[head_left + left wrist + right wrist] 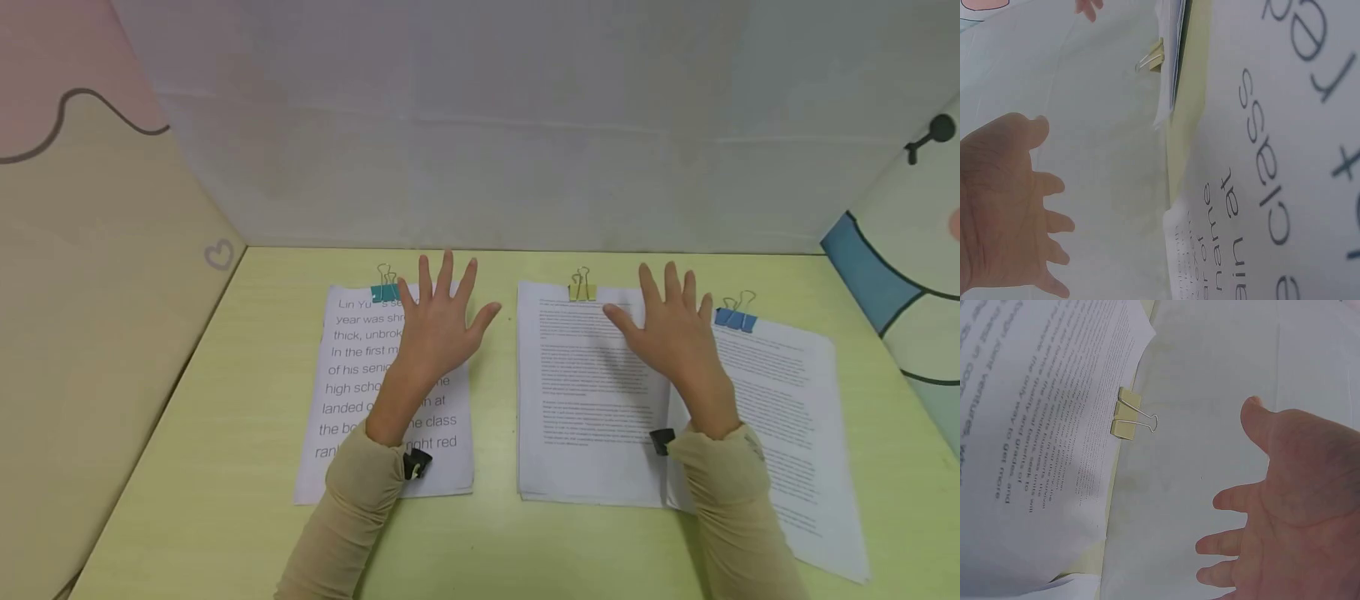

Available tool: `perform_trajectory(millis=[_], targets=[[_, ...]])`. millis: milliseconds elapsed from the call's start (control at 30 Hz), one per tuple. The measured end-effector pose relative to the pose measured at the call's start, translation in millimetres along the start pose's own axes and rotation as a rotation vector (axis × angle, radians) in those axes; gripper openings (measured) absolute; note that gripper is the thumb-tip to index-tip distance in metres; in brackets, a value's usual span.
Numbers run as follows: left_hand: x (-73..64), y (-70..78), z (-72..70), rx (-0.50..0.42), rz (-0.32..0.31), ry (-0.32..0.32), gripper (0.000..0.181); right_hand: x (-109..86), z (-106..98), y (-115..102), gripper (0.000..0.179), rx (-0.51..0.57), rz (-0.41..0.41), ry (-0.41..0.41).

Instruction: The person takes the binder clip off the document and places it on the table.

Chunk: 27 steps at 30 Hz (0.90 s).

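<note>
My left hand (437, 329), fingers spread, hovers over the right part of a large-print paper stack (360, 467) with a teal binder clip (385, 292) at its top edge. Spread in the same way, my right hand (675, 337) is above the seam between two small-print stacks. The middle stack (592, 467) carries a yellow binder clip (582, 292); the right stack (817, 467), lying askew, has a blue binder clip (736, 319). Both wrist views show the palms with nothing in them. My left hand and forearm hide some of the large print.
The stacks lie on a pale yellow-green table (217, 417). Behind its far edge rises a white sheet (480, 183). Painted panels stand at either side, the left one (112, 333) bearing a small heart. A dark wrist-camera piece (416, 463) sits at the left cuff.
</note>
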<state>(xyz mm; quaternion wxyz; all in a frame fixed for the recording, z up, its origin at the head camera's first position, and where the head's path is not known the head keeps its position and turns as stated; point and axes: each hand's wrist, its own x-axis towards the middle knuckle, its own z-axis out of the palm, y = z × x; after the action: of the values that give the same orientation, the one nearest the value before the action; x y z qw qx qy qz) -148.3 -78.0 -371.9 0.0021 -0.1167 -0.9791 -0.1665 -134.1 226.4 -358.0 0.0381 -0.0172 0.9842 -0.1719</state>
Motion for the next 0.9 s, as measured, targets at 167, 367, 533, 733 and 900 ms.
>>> perform_trajectory(millis=[167,367,533,733,900], targets=[[0.1,-0.6,0.9,0.007,0.001,0.002,0.075,2.0,0,1,0.086,0.015,0.023,-0.037],[1.3,-0.3,3.3,0.025,-0.005,-0.028,0.075,4.3,0,2,0.082,0.032,0.020,-0.076],[2.3,0.6,6.7,0.037,-0.006,-0.062,0.075,5.9,3,1,0.080,0.044,0.014,-0.095],[2.0,2.3,10.9,-0.005,0.002,-0.091,0.075,7.2,7,1,0.077,0.040,0.018,-0.103],[1.5,4.9,15.0,-0.016,0.001,-0.132,0.072,8.3,8,1,0.077,0.042,0.023,-0.109]])
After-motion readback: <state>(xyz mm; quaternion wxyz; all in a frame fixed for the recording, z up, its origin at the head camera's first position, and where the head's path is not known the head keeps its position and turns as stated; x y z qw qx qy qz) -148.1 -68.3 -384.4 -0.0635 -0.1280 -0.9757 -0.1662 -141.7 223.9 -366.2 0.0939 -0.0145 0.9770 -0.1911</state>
